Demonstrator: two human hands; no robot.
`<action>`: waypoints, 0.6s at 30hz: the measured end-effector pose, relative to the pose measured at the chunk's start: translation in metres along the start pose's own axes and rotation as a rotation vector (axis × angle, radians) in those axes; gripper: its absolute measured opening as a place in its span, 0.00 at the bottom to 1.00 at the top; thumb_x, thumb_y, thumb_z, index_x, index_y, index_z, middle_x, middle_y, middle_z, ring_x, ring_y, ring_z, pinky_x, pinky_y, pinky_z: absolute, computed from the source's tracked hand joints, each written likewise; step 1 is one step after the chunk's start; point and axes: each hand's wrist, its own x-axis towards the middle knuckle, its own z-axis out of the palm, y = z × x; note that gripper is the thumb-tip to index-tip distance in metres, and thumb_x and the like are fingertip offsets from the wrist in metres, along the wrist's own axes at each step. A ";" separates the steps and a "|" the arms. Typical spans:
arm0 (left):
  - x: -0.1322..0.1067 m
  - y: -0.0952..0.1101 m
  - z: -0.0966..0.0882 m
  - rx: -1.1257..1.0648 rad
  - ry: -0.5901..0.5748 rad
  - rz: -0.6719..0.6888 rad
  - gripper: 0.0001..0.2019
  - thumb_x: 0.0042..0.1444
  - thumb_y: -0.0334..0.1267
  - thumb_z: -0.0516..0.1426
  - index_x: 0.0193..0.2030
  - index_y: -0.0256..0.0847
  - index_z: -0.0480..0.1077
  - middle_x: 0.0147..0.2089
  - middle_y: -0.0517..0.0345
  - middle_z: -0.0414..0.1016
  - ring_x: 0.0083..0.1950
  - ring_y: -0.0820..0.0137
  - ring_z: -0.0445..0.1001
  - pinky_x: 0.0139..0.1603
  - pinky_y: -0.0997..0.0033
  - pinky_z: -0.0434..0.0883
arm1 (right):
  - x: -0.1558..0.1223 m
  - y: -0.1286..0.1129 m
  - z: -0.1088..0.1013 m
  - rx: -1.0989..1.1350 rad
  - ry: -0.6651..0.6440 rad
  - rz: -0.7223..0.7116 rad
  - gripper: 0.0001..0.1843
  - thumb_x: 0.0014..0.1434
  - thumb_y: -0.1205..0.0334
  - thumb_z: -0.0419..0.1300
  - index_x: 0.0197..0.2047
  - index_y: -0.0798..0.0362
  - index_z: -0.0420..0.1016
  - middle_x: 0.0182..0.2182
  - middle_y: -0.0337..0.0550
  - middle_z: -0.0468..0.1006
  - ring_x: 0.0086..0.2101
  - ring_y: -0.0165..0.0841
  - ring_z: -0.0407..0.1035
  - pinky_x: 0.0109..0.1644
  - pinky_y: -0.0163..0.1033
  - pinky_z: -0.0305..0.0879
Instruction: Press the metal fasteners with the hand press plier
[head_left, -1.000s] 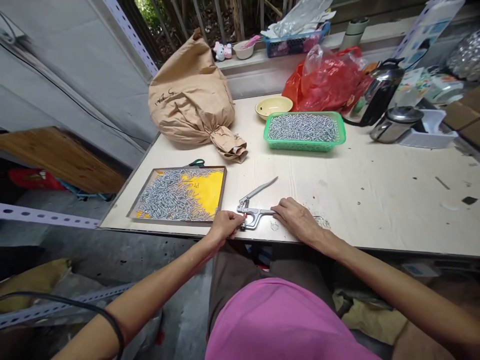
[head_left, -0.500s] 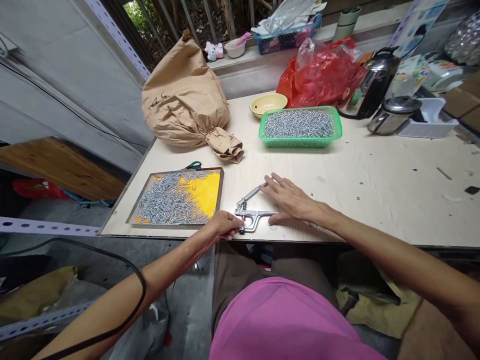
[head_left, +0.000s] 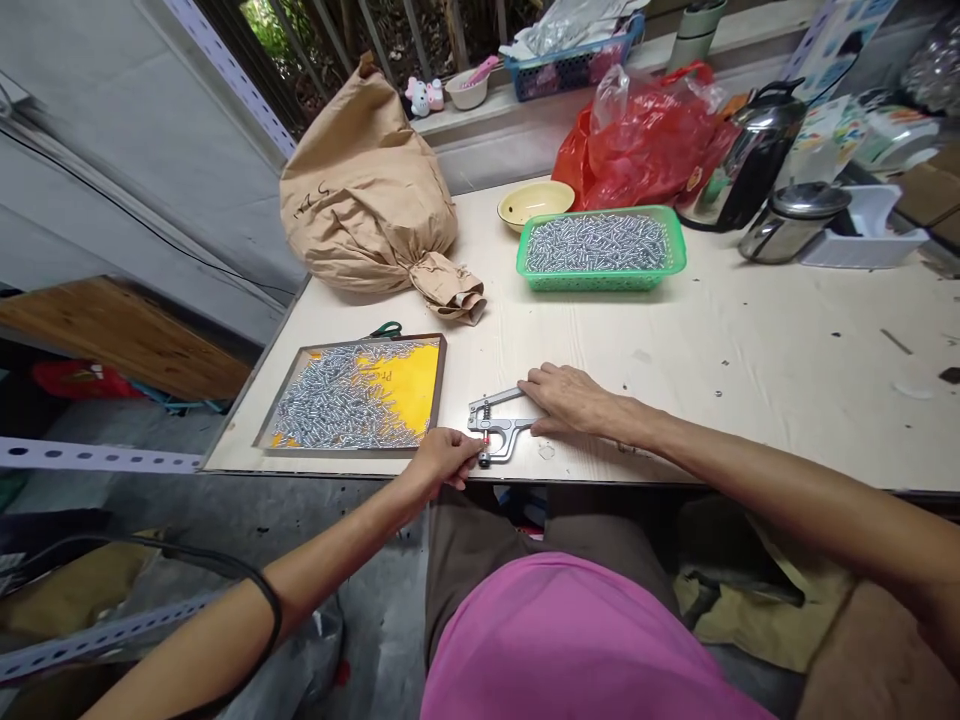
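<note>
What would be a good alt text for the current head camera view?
A person's right grip holds the handles of metal pliers on a pale table, the left grip at their other end. To the left lies a shallow tray of small metal pieces; farther back, a green basket holds more.

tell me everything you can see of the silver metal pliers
The silver metal pliers lie near the front edge of the pale wooden table, handles pointing right and standing apart. A small coil spring sits between them at the left end. The lower frame curves around an opening beside a small red part and a dark rounded end. The right hand grips the handle ends; the left hand is at the red part, hiding detail.
</note>
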 end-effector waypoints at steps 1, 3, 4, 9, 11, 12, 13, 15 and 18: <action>-0.003 0.001 0.002 0.112 0.101 0.099 0.15 0.55 0.47 0.56 0.31 0.35 0.72 0.23 0.59 0.69 0.25 0.72 0.68 0.30 0.71 0.68 | -0.002 -0.003 0.000 0.001 0.005 0.010 0.23 0.54 0.52 0.64 0.48 0.57 0.68 0.44 0.52 0.72 0.43 0.42 0.64 0.40 0.42 0.61; -0.007 0.004 0.008 0.335 0.282 0.362 0.13 0.57 0.44 0.55 0.38 0.37 0.73 0.34 0.53 0.74 0.38 0.66 0.72 0.41 0.66 0.70 | -0.005 -0.007 0.000 0.005 0.022 0.033 0.22 0.54 0.54 0.64 0.48 0.57 0.68 0.43 0.52 0.72 0.43 0.42 0.64 0.40 0.42 0.61; -0.007 0.006 0.011 0.425 0.333 0.498 0.13 0.57 0.43 0.55 0.43 0.37 0.72 0.41 0.50 0.74 0.45 0.63 0.72 0.47 0.63 0.69 | -0.005 -0.009 0.000 0.011 0.032 0.042 0.22 0.54 0.55 0.64 0.48 0.58 0.68 0.44 0.52 0.72 0.44 0.43 0.64 0.41 0.43 0.61; 0.020 0.020 0.019 0.665 0.282 0.830 0.28 0.52 0.38 0.60 0.59 0.37 0.61 0.62 0.43 0.63 0.61 0.56 0.61 0.60 0.53 0.62 | -0.009 -0.017 0.001 0.083 0.068 0.048 0.31 0.52 0.56 0.66 0.56 0.60 0.64 0.47 0.55 0.71 0.47 0.43 0.63 0.47 0.46 0.62; 0.032 0.027 0.017 0.716 0.219 0.841 0.29 0.52 0.39 0.60 0.60 0.38 0.59 0.60 0.44 0.65 0.59 0.57 0.64 0.58 0.53 0.64 | -0.008 -0.018 0.000 0.092 0.069 0.091 0.34 0.50 0.54 0.67 0.56 0.61 0.64 0.48 0.57 0.70 0.48 0.44 0.63 0.48 0.46 0.62; 0.036 0.030 0.016 0.742 0.199 0.839 0.29 0.52 0.40 0.60 0.61 0.37 0.58 0.58 0.44 0.66 0.57 0.57 0.65 0.57 0.54 0.65 | -0.007 -0.019 -0.001 0.083 0.059 0.122 0.35 0.49 0.52 0.67 0.55 0.62 0.65 0.48 0.57 0.70 0.47 0.45 0.63 0.48 0.46 0.62; 0.038 0.034 0.014 0.770 0.190 0.832 0.29 0.53 0.41 0.60 0.60 0.36 0.59 0.56 0.44 0.67 0.55 0.57 0.66 0.55 0.55 0.66 | -0.005 -0.019 -0.002 0.068 0.042 0.152 0.34 0.48 0.50 0.67 0.53 0.62 0.67 0.47 0.57 0.71 0.46 0.46 0.63 0.47 0.47 0.63; 0.038 0.041 0.013 0.831 0.188 0.808 0.27 0.53 0.42 0.59 0.59 0.35 0.61 0.52 0.45 0.69 0.51 0.57 0.67 0.52 0.56 0.68 | -0.001 -0.020 -0.003 0.029 0.010 0.181 0.30 0.49 0.49 0.66 0.49 0.61 0.71 0.44 0.56 0.72 0.45 0.46 0.64 0.45 0.46 0.63; 0.035 0.047 0.014 0.895 0.173 0.791 0.19 0.56 0.42 0.56 0.52 0.35 0.66 0.46 0.47 0.70 0.48 0.58 0.67 0.46 0.59 0.69 | 0.002 -0.019 -0.005 -0.004 0.003 0.163 0.21 0.54 0.52 0.64 0.45 0.59 0.73 0.42 0.53 0.73 0.44 0.44 0.65 0.45 0.45 0.62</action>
